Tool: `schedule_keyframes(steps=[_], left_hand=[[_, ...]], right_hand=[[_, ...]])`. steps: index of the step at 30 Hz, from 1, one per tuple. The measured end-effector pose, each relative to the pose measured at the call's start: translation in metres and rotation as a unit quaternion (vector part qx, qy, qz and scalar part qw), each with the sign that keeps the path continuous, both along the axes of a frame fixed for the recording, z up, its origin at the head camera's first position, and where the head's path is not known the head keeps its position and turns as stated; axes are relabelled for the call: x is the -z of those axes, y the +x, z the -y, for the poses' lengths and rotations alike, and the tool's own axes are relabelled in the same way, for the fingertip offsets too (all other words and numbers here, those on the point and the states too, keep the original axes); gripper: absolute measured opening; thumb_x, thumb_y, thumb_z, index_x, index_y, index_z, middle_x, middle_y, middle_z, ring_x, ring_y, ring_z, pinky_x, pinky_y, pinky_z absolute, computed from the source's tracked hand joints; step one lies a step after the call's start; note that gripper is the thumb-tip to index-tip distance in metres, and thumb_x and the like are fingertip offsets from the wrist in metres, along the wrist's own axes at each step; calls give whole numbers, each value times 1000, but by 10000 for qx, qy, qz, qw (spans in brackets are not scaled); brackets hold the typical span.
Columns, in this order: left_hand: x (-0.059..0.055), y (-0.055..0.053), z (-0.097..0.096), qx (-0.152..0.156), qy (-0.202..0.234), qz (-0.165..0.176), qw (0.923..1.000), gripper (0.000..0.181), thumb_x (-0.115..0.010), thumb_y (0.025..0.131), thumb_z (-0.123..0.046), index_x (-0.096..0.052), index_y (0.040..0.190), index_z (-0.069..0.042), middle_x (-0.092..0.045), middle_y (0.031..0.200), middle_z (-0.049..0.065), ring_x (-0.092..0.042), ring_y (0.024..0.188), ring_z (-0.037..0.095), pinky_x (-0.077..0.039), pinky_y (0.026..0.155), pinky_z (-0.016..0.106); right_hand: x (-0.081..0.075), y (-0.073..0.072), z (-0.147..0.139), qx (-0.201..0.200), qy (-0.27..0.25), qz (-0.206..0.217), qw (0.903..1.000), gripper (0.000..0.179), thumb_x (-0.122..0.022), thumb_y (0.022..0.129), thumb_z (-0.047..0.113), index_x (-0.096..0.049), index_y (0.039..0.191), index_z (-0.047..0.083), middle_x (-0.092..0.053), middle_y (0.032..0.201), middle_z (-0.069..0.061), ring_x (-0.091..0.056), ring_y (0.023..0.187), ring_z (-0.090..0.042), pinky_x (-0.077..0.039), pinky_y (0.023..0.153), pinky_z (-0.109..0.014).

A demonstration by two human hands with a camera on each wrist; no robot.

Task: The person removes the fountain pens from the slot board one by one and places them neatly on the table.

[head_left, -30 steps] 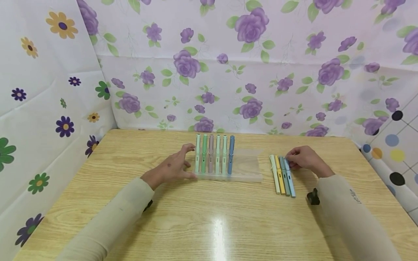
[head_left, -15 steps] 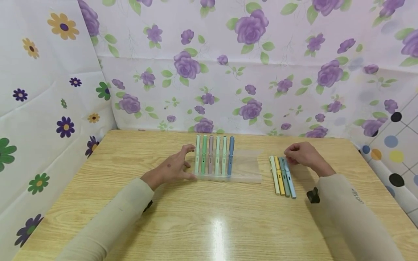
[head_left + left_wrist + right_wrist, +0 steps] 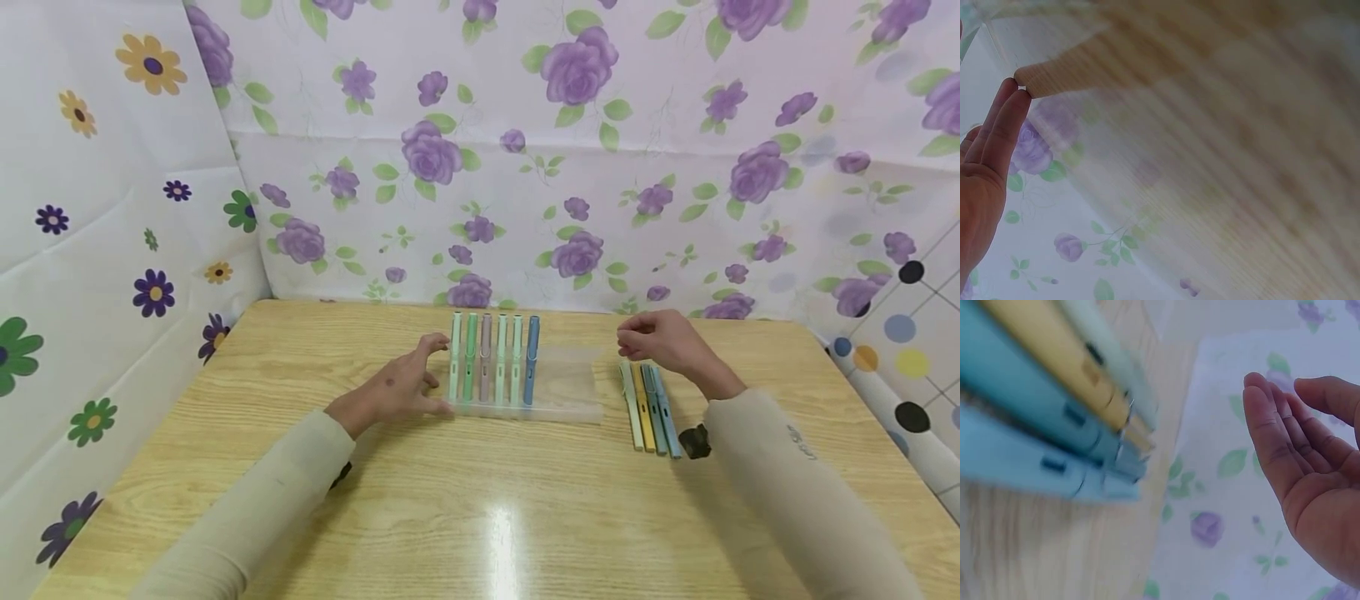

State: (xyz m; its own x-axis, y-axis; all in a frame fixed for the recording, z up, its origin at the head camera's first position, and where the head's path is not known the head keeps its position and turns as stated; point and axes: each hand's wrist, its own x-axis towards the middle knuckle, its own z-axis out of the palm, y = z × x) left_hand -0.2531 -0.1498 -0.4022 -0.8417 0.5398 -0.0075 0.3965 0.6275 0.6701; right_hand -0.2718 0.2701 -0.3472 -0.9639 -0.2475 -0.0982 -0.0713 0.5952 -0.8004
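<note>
My left hand [image 3: 401, 385] is at the left end of a clear plastic pen stand [image 3: 570, 411], thumb and forefinger spread at its edge. In the left wrist view its fingers [image 3: 1007, 128] look straight, their tips touching a see-through surface. Several capped pens stand side by side in the stand, from a pale green pen [image 3: 454, 358] to a blue pen [image 3: 532, 358]. My right hand [image 3: 667, 340] hovers above the upper ends of a loose row: a cream pen [image 3: 632, 408], a yellow pen [image 3: 643, 408], a teal pen [image 3: 657, 408] and a light blue pen [image 3: 667, 412]. It holds nothing; thumb and fingers are apart.
Everything rests on a wooden table [image 3: 420, 517]. A floral sheet [image 3: 360, 208] hangs along its back edge and another flowered sheet [image 3: 112, 275] stands at the left. The stand's right part [image 3: 573, 375] is bare clear plastic.
My right hand has moved left and slightly away from me, from the light blue pen's top to above the cream and yellow pens. My left hand has stayed at the stand.
</note>
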Motion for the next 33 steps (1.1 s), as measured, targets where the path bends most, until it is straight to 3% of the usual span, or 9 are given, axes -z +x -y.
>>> schedule_keyframes(steps=[9, 18, 33], left_hand=[[0, -1, 1, 46, -108, -116, 9999, 97, -84, 83, -30, -15, 151, -22, -27, 160, 11, -65, 110, 26, -54, 88, 44], [1, 0, 1, 60, -46, -154, 9999, 96, -85, 83, -28, -15, 150, -21, -27, 160, 11, -65, 109, 26, -53, 88, 45], [-1, 1, -1, 18, -51, -157, 9999, 97, -85, 82, -27, -16, 150, -21, -28, 159, 11, -66, 108, 26, -53, 88, 45]], right_hand=[[-10, -2, 31, -142, -19, -271, 9995, 31, -58, 103, 16, -62, 121, -8, -69, 109, -22, -66, 104, -40, -55, 87, -42], [-14, -4, 58, -265, 88, -588, 9979, 32, -58, 103, 19, -63, 125, -5, -71, 108, -19, -70, 98, -28, -56, 85, -37], [-19, -5, 82, -580, -21, -713, 9958, 39, -63, 101, 21, -61, 134, 1, -69, 118, -16, -67, 104, -32, -53, 89, -47]])
